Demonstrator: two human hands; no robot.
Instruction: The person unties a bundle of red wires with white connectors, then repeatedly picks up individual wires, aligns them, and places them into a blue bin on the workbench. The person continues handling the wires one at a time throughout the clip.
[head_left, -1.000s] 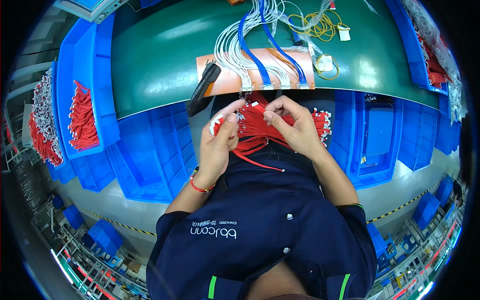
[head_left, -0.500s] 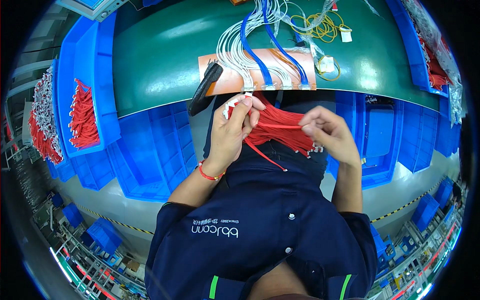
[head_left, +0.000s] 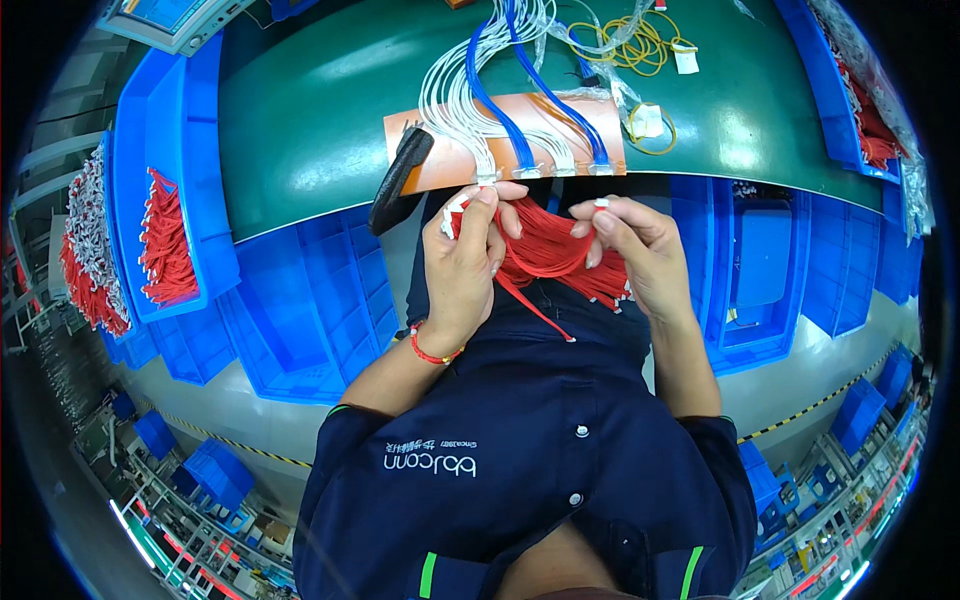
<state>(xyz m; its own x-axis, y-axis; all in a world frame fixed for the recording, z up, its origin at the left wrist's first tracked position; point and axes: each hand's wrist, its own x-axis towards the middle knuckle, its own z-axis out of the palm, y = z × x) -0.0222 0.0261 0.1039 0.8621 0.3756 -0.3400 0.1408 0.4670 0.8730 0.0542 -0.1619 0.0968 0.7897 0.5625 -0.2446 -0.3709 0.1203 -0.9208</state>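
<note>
My left hand is closed on the white-plugged ends of several red cables, its fingertips just below a white connector on the copper-coloured board. The bundle of red cables droops from it across my lap, with one loose strand hanging lower. To the right, my right hand pinches a red cable near its small white plug, which pokes up above thumb and forefinger. White wires and blue wires run from the board's near edge up over the green table.
A black bar-shaped thing overhangs the board's left end. Yellow cord lies at the far right of the table. Blue bins with red cables stand left; another blue bin is at right. More blue bins sit below the table edge.
My right hand has moved left and up, closer to my left hand, and a white plug now shows at its fingertips. The cable between the hands went from taut to sagging.
</note>
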